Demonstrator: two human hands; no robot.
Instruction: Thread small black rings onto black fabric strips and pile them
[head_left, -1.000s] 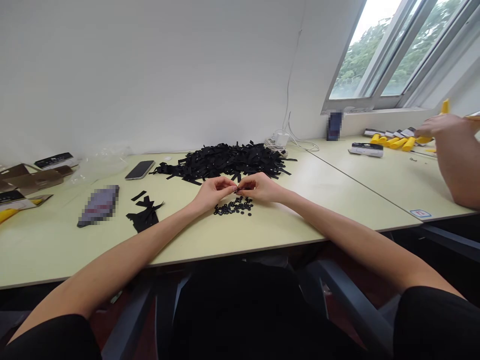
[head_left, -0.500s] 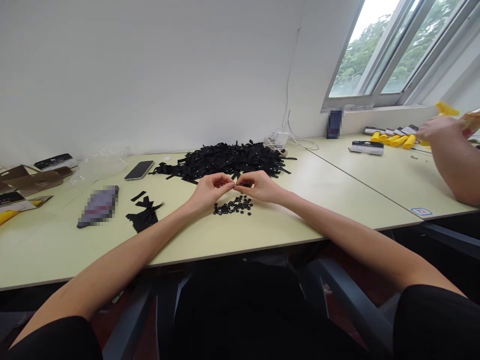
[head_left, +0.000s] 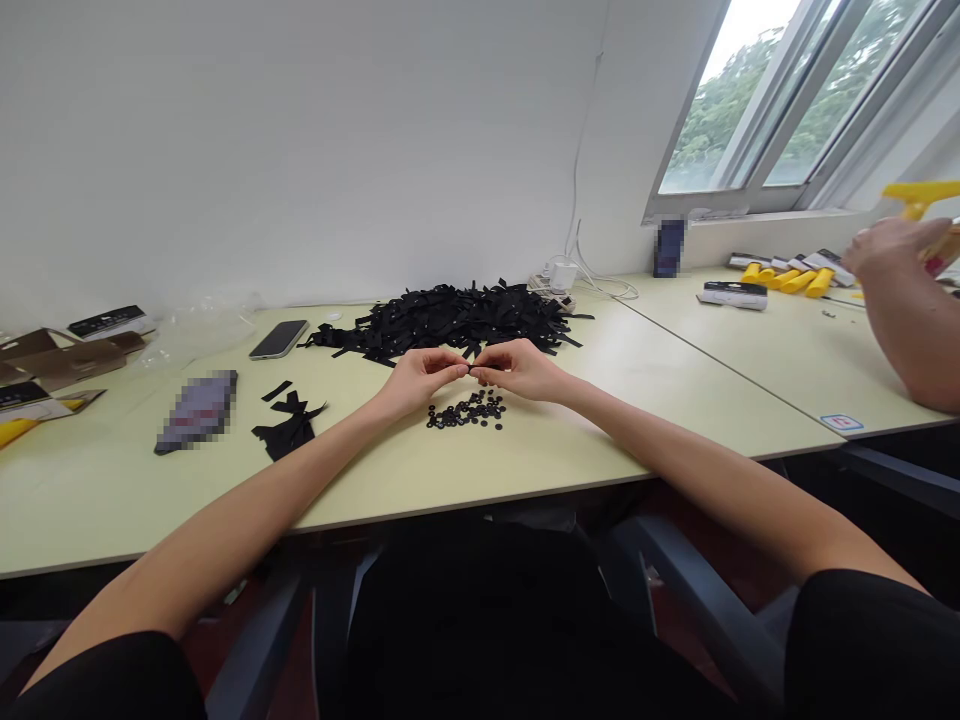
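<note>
My left hand (head_left: 424, 380) and my right hand (head_left: 519, 370) meet fingertip to fingertip above the table. Both are pinched on a tiny dark piece (head_left: 470, 369) between them, too small to name. Just below them lies a scatter of small black round pieces (head_left: 466, 411). Behind my hands spreads a large heap of black strips (head_left: 457, 315). A smaller bunch of black strips (head_left: 289, 432) rests left of my left forearm.
A phone (head_left: 279, 340), a blurred grey packet (head_left: 196, 412) and an opened brown box (head_left: 67, 358) lie on the left. White cables (head_left: 600, 285) run behind the heap. At the right, another person's hand (head_left: 892, 245) holds a yellow tool (head_left: 919, 195) near yellow-handled items (head_left: 787, 278).
My fingertips have shifted slightly, and a dark piece now shows between them. The other person's hand has moved a little right, with the yellow tool turned more into view.
</note>
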